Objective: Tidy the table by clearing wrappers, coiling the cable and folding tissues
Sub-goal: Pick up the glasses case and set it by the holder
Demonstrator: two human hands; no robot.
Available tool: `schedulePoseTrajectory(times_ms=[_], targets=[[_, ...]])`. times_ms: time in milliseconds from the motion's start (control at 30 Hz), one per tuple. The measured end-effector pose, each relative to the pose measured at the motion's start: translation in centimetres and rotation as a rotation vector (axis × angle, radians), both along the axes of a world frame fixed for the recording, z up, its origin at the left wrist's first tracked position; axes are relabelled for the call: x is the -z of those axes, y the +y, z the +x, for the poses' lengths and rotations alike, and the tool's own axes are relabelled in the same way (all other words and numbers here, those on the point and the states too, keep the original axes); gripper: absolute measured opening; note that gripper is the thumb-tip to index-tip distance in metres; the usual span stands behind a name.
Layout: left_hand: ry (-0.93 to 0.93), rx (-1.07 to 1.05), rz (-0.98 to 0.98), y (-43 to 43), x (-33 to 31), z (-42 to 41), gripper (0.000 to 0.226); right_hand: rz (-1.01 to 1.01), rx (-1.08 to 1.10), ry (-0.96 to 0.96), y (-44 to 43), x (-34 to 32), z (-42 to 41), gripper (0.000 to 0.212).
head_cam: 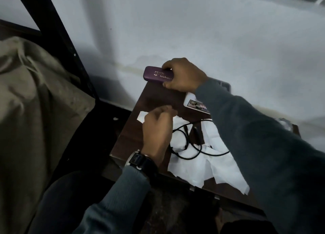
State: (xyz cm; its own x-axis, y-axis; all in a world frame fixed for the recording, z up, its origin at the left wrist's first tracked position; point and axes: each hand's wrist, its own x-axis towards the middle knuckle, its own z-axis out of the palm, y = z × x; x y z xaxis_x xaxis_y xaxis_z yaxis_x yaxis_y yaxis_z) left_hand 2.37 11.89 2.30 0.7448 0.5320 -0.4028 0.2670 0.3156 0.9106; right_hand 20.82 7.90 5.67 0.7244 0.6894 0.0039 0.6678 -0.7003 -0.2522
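Observation:
My right hand (pixel 182 75) grips a purple case (pixel 157 74) with gold lettering at the far left corner of the small dark wooden table (pixel 154 96). My left hand (pixel 158 126), with a watch on its wrist, hovers over the table's left side with loosely curled fingers and holds nothing I can see. Several white tissues (pixel 211 163) lie spread over the near half of the table. A black cable (pixel 186 142) loops loosely on top of them. My right sleeve hides the table's right side.
A white card with a picture (pixel 195 104) lies near the table's far edge, partly under my right arm. A black metal frame (pixel 58 40) and beige cloth (pixel 35 102) stand to the left. The pale wall (pixel 211 31) lies beyond the table.

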Motion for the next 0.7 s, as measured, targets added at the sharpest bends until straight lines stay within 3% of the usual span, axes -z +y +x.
schedulePoseTrajectory(times_ms=[100,300,533,700], targets=[[0.01,0.027,0.018,-0.1,0.0,0.3,0.025,-0.076,0.009,-0.011,0.8,1.8,1.1,0.051],[0.109,0.237,0.293,-0.4,1.3,0.4,0.056,-0.222,0.035,-0.046,0.9,4.2,1.9,0.049],[0.13,0.254,0.433,-0.7,1.7,0.8,0.051,-0.23,0.025,-0.027,0.7,4.5,2.1,0.05],[0.087,0.227,0.416,-0.5,1.9,1.0,0.043,-0.202,-0.011,-0.052,-0.2,3.3,1.1,0.068]])
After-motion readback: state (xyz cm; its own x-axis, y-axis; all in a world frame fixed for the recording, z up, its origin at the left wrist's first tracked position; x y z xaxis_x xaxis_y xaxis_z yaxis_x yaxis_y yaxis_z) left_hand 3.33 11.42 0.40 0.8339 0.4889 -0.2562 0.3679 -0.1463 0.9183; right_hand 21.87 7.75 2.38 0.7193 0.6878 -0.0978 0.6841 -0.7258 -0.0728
